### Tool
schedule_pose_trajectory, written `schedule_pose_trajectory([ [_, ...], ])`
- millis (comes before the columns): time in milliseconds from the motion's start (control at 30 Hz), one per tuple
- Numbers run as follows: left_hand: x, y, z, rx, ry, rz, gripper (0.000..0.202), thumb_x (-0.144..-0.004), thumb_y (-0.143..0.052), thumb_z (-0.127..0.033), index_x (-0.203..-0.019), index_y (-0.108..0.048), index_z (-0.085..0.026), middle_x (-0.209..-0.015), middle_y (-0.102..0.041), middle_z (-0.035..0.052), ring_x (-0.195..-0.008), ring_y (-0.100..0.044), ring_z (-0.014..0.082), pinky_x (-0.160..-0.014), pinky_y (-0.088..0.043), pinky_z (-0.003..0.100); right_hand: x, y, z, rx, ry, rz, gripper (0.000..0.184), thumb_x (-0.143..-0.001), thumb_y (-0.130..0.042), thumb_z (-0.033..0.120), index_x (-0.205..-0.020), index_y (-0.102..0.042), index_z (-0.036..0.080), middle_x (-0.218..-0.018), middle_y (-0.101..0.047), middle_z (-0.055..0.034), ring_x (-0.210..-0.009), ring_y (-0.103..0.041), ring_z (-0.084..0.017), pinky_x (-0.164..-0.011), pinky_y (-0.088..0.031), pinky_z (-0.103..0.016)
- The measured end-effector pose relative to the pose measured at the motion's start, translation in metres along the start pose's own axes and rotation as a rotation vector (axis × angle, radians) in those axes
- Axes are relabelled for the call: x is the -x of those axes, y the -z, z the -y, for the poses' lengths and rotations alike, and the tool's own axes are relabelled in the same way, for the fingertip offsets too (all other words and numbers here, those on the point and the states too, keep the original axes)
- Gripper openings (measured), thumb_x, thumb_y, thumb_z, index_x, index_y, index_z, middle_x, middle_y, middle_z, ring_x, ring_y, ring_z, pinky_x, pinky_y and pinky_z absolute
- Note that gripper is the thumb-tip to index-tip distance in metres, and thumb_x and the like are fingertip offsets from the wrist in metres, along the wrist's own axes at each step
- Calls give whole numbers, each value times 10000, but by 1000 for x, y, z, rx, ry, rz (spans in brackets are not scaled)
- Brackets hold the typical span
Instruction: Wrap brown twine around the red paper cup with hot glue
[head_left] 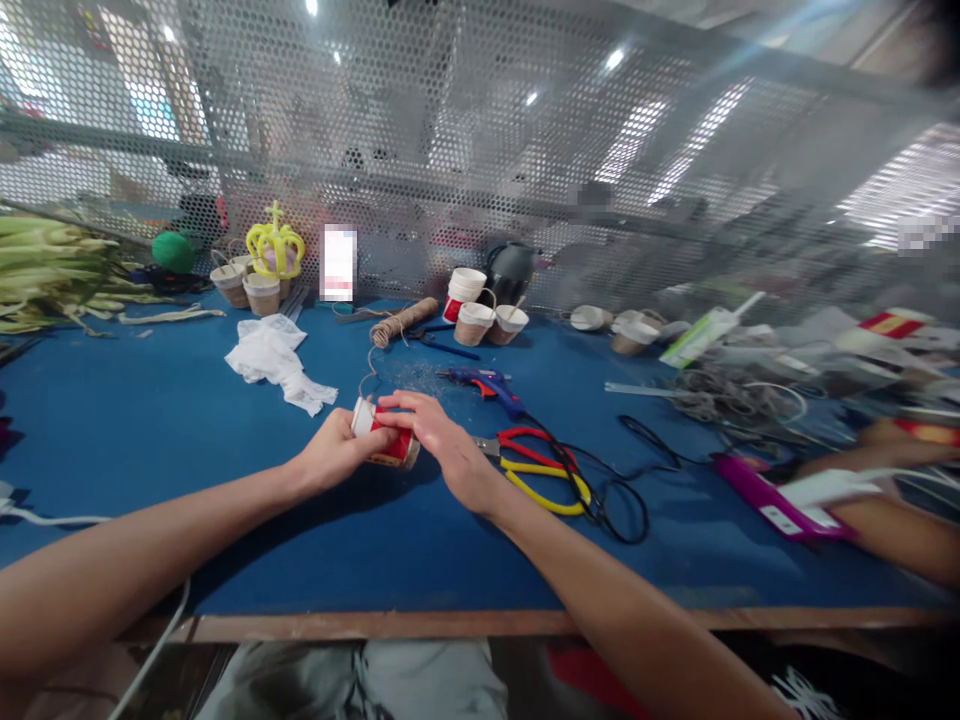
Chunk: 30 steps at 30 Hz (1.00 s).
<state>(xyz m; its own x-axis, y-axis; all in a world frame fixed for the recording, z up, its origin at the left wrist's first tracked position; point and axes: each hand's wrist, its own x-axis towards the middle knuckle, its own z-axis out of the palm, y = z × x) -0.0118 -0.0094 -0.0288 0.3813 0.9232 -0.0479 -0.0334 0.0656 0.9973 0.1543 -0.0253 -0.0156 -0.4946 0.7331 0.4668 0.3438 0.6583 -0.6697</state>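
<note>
A red-and-white paper cup [396, 447] lies tilted on its side just above the blue table, its base end wrapped with brown twine. My left hand [337, 447] is closed around the white end of the cup, thumb along its side. Across the top and far side of the cup, the fingers of my right hand [442, 440] press against it, partly hiding it. A thin strand of twine [369, 372] runs from the cup up to a twine roll [405, 322]. Close to my right hand are a blue glue gun [487, 385] and red-and-yellow-handled scissors [536, 465].
Twine-wrapped cups [474, 322] stand at the back by a perforated metal screen [420, 150]. A crumpled white cloth [274, 355] lies left of centre. The black cord [622, 490] loops on the right. At the far right, a co-worker's arm [900, 530] is beside a purple object [772, 495].
</note>
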Motion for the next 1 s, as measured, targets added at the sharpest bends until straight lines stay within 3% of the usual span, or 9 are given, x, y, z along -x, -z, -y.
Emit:
schedule_pose_trajectory([
  [100, -1, 1, 0, 6, -1, -5, 136, -629, -638, -248, -640, -653, -113, -551, -632, -18, -528, -540, 99, -560, -410, 199, 0, 1, 3, 12, -18, -43, 359, -905, -279, 268, -1066, -584, 168, -1179, -556, -81, -1141, -451, -147, -1000, -321, -343],
  [233, -4, 3, 2, 52, 17, -4, 184, -635, -650, -286, -709, -676, -120, -608, -673, -3, -561, -576, 114, -595, -437, 208, -5, 13, 2, 207, -253, -253, 255, -863, -373, 278, -917, -596, 168, -911, -657, -51, -868, -598, -132, -790, -461, -259],
  [333, -5, 3, 5, 59, 32, -4, 214, -633, -657, -312, -720, -681, -117, -653, -693, 20, -598, -606, 137, -629, -453, 228, -9, 36, -8, 347, -405, -380, 244, -852, -390, 296, -876, -591, 160, -738, -655, -31, -696, -602, -131, -671, -463, -244],
  [467, -5, 3, 7, 53, 30, 3, 238, -626, -661, -324, -737, -686, -114, -683, -704, 38, -629, -623, 157, -655, -464, 246, -12, 80, -31, 539, -621, -507, 291, -851, -397, 357, -813, -590, 142, -734, -656, -77, -692, -602, -178, -653, -430, -283],
  [533, -5, 4, 8, 44, 25, -3, 241, -628, -660, -325, -742, -687, -115, -688, -706, 38, -633, -623, 156, -658, -464, 245, -10, 98, -44, 620, -749, -500, 318, -845, -415, 370, -725, -596, 138, -742, -654, -120, -791, -603, -237, -682, -413, -319],
  [633, -5, 4, 9, 29, 20, -2, 250, -636, -651, -335, -751, -683, -115, -700, -706, 41, -642, -620, 157, -661, -462, 246, -6, 110, -66, 627, -931, -349, 233, -776, -565, 331, -671, -614, 129, -761, -652, -121, -843, -603, -269, -689, -425, -334],
  [733, -6, 5, 10, -8, 9, 4, 256, -650, -637, -343, -756, -679, -114, -707, -702, 45, -642, -613, 156, -656, -458, 250, -4, 109, -83, 545, -1031, -196, 226, -818, -550, 305, -965, -595, 140, -999, -606, -77, -889, -584, -196, -746, -469, -349],
  [833, -5, 5, 8, -77, -23, 7, 240, -665, -612, -338, -727, -675, -114, -696, -692, 41, -633, -601, 153, -645, -453, 249, -5, 104, -87, 455, -1055, -168, 292, -862, -490, 301, -1124, -515, 175, -1138, -532, -70, -943, -556, -179, -782, -476, -379],
  [1000, -2, 4, 3, -173, -60, -9, 222, -665, -591, -318, -692, -659, -109, -653, -669, 29, -606, -580, 145, -625, -447, 244, -6, 96, -62, 236, -954, -283, 275, -786, -580, 212, -1035, -522, 113, -855, -630, -79, -710, -610, -151, -638, -512, -296],
])
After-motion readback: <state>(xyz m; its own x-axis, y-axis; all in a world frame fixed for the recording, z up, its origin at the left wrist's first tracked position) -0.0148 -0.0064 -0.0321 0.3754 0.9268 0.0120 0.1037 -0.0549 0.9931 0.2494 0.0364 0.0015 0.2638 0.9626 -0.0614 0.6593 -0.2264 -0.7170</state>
